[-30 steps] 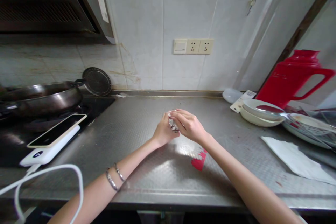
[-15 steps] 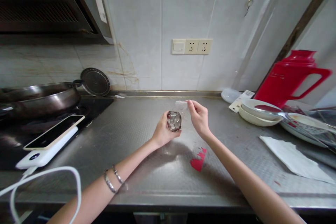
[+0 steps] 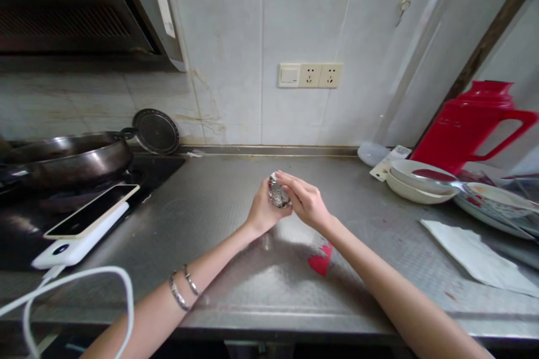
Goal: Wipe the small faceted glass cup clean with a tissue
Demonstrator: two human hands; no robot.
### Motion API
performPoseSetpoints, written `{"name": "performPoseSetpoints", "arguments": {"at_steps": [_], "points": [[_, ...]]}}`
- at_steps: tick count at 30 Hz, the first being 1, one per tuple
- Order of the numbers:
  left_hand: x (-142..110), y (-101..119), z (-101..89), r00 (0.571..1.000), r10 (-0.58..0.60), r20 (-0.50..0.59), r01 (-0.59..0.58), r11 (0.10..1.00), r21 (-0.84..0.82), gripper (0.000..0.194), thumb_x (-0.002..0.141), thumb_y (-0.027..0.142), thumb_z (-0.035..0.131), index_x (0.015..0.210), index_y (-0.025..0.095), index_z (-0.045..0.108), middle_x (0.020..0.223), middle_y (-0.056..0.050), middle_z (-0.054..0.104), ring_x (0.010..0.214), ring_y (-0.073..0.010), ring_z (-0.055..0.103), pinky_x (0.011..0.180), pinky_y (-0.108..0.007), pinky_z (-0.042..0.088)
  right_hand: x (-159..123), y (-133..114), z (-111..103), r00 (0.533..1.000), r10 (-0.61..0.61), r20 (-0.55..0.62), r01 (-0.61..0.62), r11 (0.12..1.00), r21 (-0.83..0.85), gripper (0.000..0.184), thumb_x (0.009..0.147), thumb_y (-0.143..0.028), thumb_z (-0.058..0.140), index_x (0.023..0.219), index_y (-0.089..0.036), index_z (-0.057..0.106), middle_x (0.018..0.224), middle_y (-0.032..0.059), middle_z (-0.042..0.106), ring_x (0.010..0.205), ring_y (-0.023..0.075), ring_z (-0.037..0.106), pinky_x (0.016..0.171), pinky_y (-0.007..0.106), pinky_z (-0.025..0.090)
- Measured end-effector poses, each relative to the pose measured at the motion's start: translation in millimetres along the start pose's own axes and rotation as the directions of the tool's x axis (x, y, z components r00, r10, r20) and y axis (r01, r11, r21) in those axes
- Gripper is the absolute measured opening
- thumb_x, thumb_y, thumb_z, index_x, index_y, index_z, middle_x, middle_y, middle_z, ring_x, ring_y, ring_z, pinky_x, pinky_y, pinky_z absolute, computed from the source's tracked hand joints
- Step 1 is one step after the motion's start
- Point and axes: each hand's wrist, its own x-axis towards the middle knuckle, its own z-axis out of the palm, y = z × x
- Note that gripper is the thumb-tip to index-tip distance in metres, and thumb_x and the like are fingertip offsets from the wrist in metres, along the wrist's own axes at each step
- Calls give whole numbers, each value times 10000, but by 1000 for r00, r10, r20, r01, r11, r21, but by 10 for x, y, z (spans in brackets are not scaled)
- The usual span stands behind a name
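Above the middle of the steel counter point(image 3: 219, 207) my two hands meet around a small clear glass jar point(image 3: 277, 193) with a shiny, dark inside. My left hand point(image 3: 261, 212) wraps round the jar from the left and below. My right hand point(image 3: 304, 199) has its fingers closed over the jar's top and right side, hiding most of it. Two thin silver bracelets sit on my left forearm. A small red scrap point(image 3: 320, 261) lies on the counter under my right forearm.
A dark pan point(image 3: 67, 158) sits on the stove at left, with a phone on a white power bank point(image 3: 80, 224) and a white cable point(image 3: 84, 286) near it. White bowls point(image 3: 415, 180), plates, a red jug point(image 3: 471, 123) and a paper towel point(image 3: 475, 255) are at right.
Half a second ago my right hand was lifted off the jar, pinching a small clear piece above it; now it has come back down and closed over the jar's top.
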Motion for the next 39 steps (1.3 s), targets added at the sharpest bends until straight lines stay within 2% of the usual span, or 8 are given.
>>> {"name": "performPoseSetpoints", "arguments": {"at_steps": [8, 13, 18, 24, 28, 35, 37, 39], "points": [[1, -14, 6, 999, -10, 32, 10, 1000, -11, 668, 582, 291, 789, 1156, 168, 471, 1076, -86, 652, 944, -226, 641, 791, -331, 504, 12, -44, -19, 983, -184, 21, 184, 966, -182, 309, 940, -112, 421, 1204, -147, 579, 1080, 119, 718, 1112, 213, 637, 941, 356, 566], [14, -54, 10, 1000, 4, 28, -4, 1000, -13, 549, 649, 260, 749, 1131, 181, 498, 1063, -78, 654, 951, -216, 644, 815, -330, 503, -7, -65, -5, 961, -268, 61, 275, 943, -187, 306, 919, -82, 427, 1162, -135, 605, 1147, 137, 690, 1177, 226, 593, 995, 386, 537], [57, -135, 0, 999, 51, -5, -51, 998, 35, 398, 682, 232, 721, 1034, 185, 542, 986, -73, 660, 900, -212, 647, 781, -322, 505, -17, -126, 65, 962, -243, 122, 262, 946, -189, 277, 929, -110, 437, 1124, -143, 630, 1151, 133, 689, 1217, 238, 557, 1036, 420, 499], [64, -116, -24, 1000, -23, -16, 25, 994, 110, 358, 719, 277, 687, 1031, 186, 539, 992, -76, 651, 896, -216, 646, 731, -304, 501, -17, -125, 104, 974, -199, 106, 220, 941, -259, 289, 914, -83, 431, 1124, -107, 628, 1162, 182, 673, 1190, 265, 579, 1004, 420, 519], [60, -161, -38, 999, -31, -16, 33, 993, 113, 344, 733, 287, 675, 1023, 181, 523, 996, -78, 647, 886, -215, 646, 738, -309, 496, -27, -157, 133, 965, -242, 106, 262, 928, -267, 271, 888, -51, 455, 1089, -69, 635, 1102, 206, 692, 1166, 287, 596, 995, 423, 523], [113, -282, -109, 999, -36, -13, 35, 994, -106, 323, 679, 165, 685, 933, 177, 487, 768, 1, 615, 723, -157, 605, 671, -266, 498, -61, -245, 173, 942, -289, 173, 310, 944, -115, 279, 928, -101, 428, 1128, -137, 619, 1082, 126, 716, 1118, 212, 634, 991, 379, 530], [132, -261, -114, 996, -83, 19, 85, 984, -155, 399, 629, 172, 734, 949, 172, 495, 779, 3, 618, 676, -149, 599, 598, -257, 504, -45, -222, 126, 949, -294, 115, 301, 952, -46, 289, 936, -114, 432, 1167, -152, 602, 1076, 104, 722, 1113, 197, 637, 998, 377, 525], [140, -220, -100, 984, -162, 69, 173, 968, -184, 501, 594, 220, 781, 1006, 161, 502, 804, -4, 625, 614, -138, 589, 473, -235, 481, -13, -178, 64, 976, -219, -6, 219, 976, -3, 295, 943, -125, 423, 1174, -165, 603, 1089, 95, 719, 1119, 196, 633, 1011, 394, 511]]}}
